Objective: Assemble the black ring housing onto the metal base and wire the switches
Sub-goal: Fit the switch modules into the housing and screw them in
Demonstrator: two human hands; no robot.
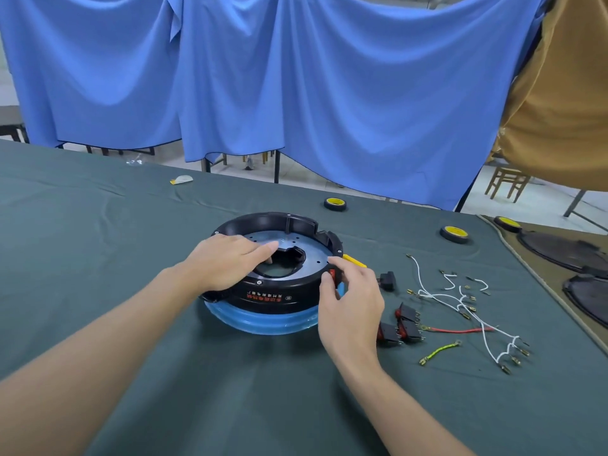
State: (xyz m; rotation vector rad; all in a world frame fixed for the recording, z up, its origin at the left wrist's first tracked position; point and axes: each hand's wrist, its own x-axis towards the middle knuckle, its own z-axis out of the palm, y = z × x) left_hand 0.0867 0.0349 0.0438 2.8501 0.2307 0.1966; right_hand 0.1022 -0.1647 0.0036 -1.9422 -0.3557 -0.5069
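The black ring housing (273, 292) is pressed by the flat left hand (227, 261); a red switch (332, 274) is pinched by the right hand (352, 301)

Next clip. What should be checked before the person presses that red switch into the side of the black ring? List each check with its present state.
1. Housing steadied: left hand rests on the black ring housing and its metal plate: ok.
2. Housing seated on the blue-filmed base: front looks level, rear joint hidden: cannot tell.
3. Grip: right hand pinches the red switch at the housing's side wall: ok.
4. Switch lined up with its cutout: fingers cover it: cannot tell.
5. Spare switches lie on the cloth to the right: ok.
6. White wires lie apart from the housing: ok.
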